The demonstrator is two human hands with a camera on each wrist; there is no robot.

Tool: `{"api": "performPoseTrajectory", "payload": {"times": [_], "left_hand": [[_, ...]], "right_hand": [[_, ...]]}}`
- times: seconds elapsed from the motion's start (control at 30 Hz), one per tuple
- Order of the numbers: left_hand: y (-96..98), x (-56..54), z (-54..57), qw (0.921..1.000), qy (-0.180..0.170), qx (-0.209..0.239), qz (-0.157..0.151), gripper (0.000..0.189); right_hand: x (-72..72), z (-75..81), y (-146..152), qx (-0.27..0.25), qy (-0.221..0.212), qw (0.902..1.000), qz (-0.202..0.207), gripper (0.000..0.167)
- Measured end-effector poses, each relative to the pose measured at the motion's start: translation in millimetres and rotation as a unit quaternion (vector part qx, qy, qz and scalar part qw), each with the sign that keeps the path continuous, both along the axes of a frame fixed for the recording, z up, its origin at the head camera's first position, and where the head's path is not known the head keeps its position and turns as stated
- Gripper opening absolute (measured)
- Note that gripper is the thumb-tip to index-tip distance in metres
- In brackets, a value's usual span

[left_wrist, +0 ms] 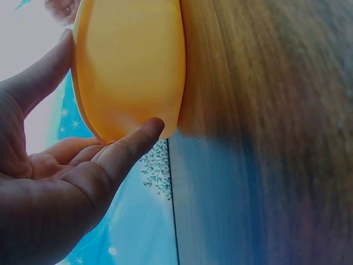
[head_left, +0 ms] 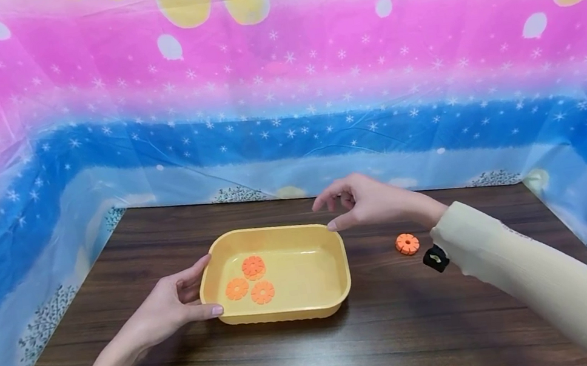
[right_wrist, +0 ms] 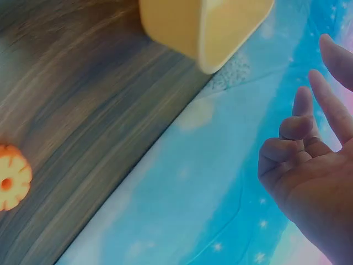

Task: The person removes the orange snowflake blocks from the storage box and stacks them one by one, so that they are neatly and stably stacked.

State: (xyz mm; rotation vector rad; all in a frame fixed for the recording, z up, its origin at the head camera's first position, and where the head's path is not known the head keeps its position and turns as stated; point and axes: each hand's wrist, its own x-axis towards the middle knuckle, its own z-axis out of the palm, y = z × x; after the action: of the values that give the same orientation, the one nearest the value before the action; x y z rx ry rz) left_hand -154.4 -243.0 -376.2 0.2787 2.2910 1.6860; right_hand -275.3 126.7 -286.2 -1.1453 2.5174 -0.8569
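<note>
A yellow rectangular plastic tray [head_left: 309,313] sits in the middle of the table, with several orange notched discs [head_left: 262,292] lying in its left half. My left hand [head_left: 168,305] grips the tray's left end, thumb at the near corner and fingers along the far side. In the left wrist view the fingertips press on the tray wall [left_wrist: 132,66]. My right hand [head_left: 364,202] hovers by the far right corner, holding nothing, its fingers loosely bent. Right of the tray, a small stack of orange notched discs [head_left: 407,244] lies on the table.
The dark wood-grain table [head_left: 316,363] ends at a patterned pink and blue cloth [head_left: 287,129] that hangs behind it and along both sides. The disc stack lies close to the right wrist's black camera [head_left: 436,258].
</note>
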Motion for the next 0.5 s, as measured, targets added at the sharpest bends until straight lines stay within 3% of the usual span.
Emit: {"api": "performPoseTrajectory", "payload": {"times": [0.3,0.5], "left_hand": [[-1.1,-1.4,-0.8,0.9999,-0.008,-0.004,0.009,0.096],[-0.8,-0.1,-0.2,1.0,-0.003,-0.001,0.004,0.096]], "right_hand": [[-2.2,-1.8,-38,-0.005,-0.007,0.9987,0.05,0.035],[0.4,-18.9,-67,-0.011,-0.02,0.9958,0.089,0.035]]}}
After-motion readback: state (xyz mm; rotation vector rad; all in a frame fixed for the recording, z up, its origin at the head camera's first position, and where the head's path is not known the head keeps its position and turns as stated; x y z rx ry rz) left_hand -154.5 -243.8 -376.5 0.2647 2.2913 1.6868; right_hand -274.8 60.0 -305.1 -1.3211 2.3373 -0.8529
